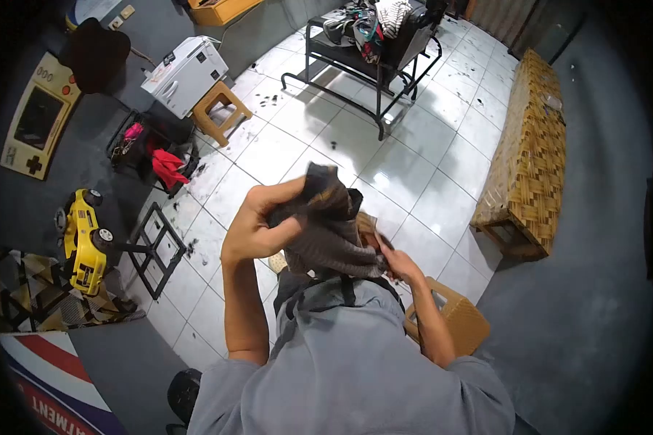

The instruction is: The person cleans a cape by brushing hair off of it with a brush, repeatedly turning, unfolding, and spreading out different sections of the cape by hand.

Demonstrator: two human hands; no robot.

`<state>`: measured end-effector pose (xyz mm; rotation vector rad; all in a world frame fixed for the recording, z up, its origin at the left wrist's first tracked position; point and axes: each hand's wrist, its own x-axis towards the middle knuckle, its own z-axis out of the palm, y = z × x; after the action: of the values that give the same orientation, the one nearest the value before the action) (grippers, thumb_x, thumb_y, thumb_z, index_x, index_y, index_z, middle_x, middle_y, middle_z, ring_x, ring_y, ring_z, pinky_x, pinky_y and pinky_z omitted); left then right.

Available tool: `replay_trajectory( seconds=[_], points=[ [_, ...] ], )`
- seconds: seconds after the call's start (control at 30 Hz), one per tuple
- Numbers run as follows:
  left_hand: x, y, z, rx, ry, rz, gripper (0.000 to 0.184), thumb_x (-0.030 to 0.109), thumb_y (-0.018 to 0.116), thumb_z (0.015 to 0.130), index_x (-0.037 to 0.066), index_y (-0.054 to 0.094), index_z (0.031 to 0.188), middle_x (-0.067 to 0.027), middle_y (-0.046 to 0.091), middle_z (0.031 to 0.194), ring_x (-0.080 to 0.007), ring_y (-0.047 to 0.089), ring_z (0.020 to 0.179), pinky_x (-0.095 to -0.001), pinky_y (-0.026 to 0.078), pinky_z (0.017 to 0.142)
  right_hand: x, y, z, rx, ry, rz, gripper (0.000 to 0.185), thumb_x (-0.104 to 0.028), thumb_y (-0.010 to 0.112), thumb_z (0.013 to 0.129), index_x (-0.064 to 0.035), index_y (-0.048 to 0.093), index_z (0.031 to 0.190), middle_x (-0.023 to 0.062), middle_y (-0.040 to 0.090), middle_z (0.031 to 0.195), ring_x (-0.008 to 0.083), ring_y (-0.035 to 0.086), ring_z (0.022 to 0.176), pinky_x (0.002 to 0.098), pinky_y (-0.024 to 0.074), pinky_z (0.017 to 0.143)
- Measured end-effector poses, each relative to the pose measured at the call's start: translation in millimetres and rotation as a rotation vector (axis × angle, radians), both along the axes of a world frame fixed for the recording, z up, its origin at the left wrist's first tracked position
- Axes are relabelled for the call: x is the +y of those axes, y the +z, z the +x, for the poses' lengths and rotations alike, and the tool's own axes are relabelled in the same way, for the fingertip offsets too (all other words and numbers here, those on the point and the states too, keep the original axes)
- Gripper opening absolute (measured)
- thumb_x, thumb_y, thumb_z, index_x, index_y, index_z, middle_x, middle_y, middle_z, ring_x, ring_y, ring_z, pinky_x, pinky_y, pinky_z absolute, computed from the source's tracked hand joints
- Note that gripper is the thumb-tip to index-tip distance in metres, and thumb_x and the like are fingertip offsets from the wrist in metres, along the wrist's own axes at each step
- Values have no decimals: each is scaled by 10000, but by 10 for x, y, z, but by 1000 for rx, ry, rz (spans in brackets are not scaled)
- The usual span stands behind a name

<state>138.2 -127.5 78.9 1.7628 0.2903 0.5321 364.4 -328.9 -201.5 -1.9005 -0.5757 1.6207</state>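
A crumpled dark grey-brown cloth [323, 235] is held up in front of my body, above the lap. My left hand [265, 221] grips its upper left part, with the thumb and fingers pinched on the fabric. At the cloth's lower right side, my right hand [399, 262] is closed on its edge, close to a lighter brown, patterned part. The folds hide some of the right fingers.
A black metal bench [341, 54] with clothes stands ahead. At the left are a small white fridge-like box [187, 76] on a brown stool [221, 112], a yellow toy car [85, 243] and a black frame [156, 250]. A woven bench [526, 159] and another stool [461, 319] stand right.
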Motion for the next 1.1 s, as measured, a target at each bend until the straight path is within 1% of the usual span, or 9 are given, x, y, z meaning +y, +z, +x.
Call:
replay_trajectory(
  seconds=[0.17, 0.2, 0.3, 0.33, 0.57, 0.73, 0.83, 0.97, 1.1],
  points=[
    [-115, -21, 133, 69, -115, 129, 407, -12, 489, 670, -60, 614, 1054, -128, 676, 878, -93, 596, 749, -226, 474, 676, 476, 1106, -243, 436, -414, 398, 462, -568, 464, 879, -115, 452, 790, -27, 396, 609, 59, 339, 415, 197, 285, 356],
    [-167, 9, 175, 95, -98, 148, 352, -31, 483, 617, -47, 642, 930, -98, 572, 630, -156, 515, 543, -271, 423, 540, 545, 1289, -282, 557, -498, 433, 442, -553, 474, 882, -116, 448, 817, -27, 393, 625, 52, 331, 416, 189, 283, 349],
    [-186, 33, 196, 167, -186, 250, 319, -32, 490, 625, -43, 643, 905, -105, 578, 637, -181, 541, 605, -272, 446, 608, 693, 1477, -301, 1061, -557, 521, 371, -487, 525, 883, -119, 483, 903, -45, 380, 648, 25, 345, 443, 151, 267, 337],
    [-144, -48, 150, 186, -199, 302, 280, -20, 529, 655, -11, 658, 903, -148, 636, 864, -242, 616, 765, -303, 479, 709, 713, 1532, -326, 1172, -597, 521, 326, -419, 540, 895, -96, 495, 905, -45, 366, 628, 23, 345, 443, 141, 266, 320],
    [-205, -126, 135, 75, 389, 228, 282, -60, 453, 825, -25, 536, 1092, -122, 621, 920, -150, 595, 843, -254, 455, 778, 612, 874, -426, 1860, -1006, 178, 178, -190, 423, 954, -27, 464, 897, -6, 376, 629, 73, 377, 508, 202, 359, 403],
    [-141, -218, 140, 40, 624, 305, 340, -97, 421, 815, -21, 533, 1126, -133, 611, 995, -179, 599, 900, -257, 442, 805, 354, 886, -585, 1851, -1042, 58, 145, -174, 444, 946, -58, 453, 859, -12, 386, 637, 78, 369, 508, 206, 342, 415],
    [-123, -245, 109, 71, 496, 223, 344, -125, 413, 778, -30, 546, 1081, -137, 601, 966, -196, 589, 908, -260, 436, 823, 292, 1013, -558, 1596, -678, 217, 168, -235, 496, 938, -95, 458, 853, -33, 364, 618, 64, 333, 473, 205, 302, 381],
    [-138, -161, 68, 69, 4, 183, 308, -136, 422, 651, -37, 575, 899, -140, 577, 891, -271, 556, 885, -312, 440, 821, 456, 1405, -582, 468, -482, 488, 334, -391, 617, 858, -93, 466, 885, -43, 402, 620, 41, 366, 450, 190, 282, 368],
    [-128, -162, 94, 82, -140, 256, 263, -133, 429, 619, -17, 573, 807, -132, 570, 877, -284, 551, 873, -320, 442, 798, 698, 1501, -457, 284, -356, 626, 327, -268, 700, 806, -68, 461, 906, -2, 502, 670, 42, 423, 469, 193, 310, 384]
  ],
)
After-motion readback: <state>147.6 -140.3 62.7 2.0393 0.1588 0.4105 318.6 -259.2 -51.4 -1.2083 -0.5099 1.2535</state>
